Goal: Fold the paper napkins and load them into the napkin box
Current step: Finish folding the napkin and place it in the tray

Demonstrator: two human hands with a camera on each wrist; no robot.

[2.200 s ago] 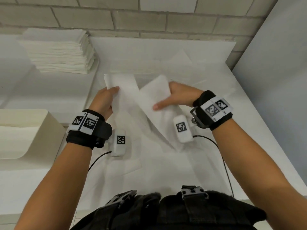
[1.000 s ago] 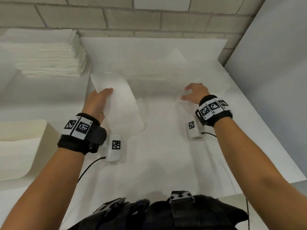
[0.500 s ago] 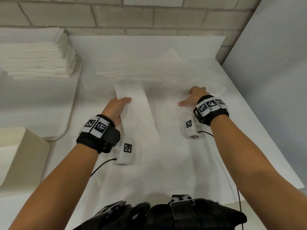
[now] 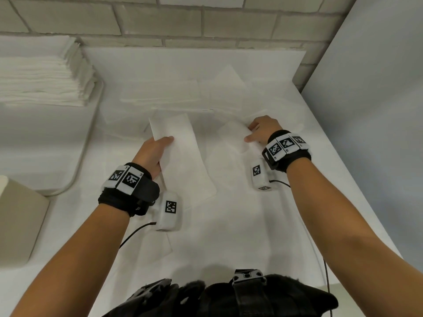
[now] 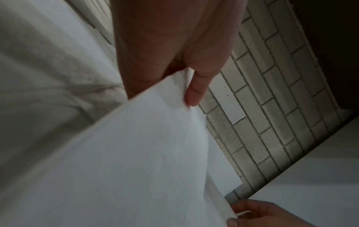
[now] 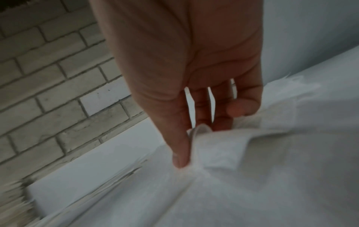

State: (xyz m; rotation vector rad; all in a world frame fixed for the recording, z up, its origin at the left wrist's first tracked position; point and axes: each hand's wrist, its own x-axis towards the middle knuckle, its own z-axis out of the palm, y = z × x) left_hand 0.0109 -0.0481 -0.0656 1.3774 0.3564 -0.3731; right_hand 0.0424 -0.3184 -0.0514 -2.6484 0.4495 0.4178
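My left hand (image 4: 155, 152) holds a folded white napkin (image 4: 183, 154) by its left edge, thumb on top, above the middle of the table; the left wrist view shows the napkin (image 5: 136, 153) pinched under the thumb (image 5: 196, 90). My right hand (image 4: 261, 131) pinches up the edge of a loose unfolded napkin (image 4: 231, 143) lying on the table at right. In the right wrist view the thumb (image 6: 180, 147) and fingers gather a bunched fold of that napkin (image 6: 213, 142). The beige napkin box (image 4: 20, 220) stands at the left edge.
A tall stack of flat napkins (image 4: 43, 76) sits on a white tray (image 4: 89, 133) at the back left. More loose napkins (image 4: 164, 92) lie spread across the white table (image 4: 251, 236) toward the brick wall (image 4: 183, 21). A grey panel (image 4: 377, 110) bounds the right side.
My left hand has carried the folded napkin from the left toward the middle. My right hand let go of it, reached right and took hold of a loose napkin's edge.
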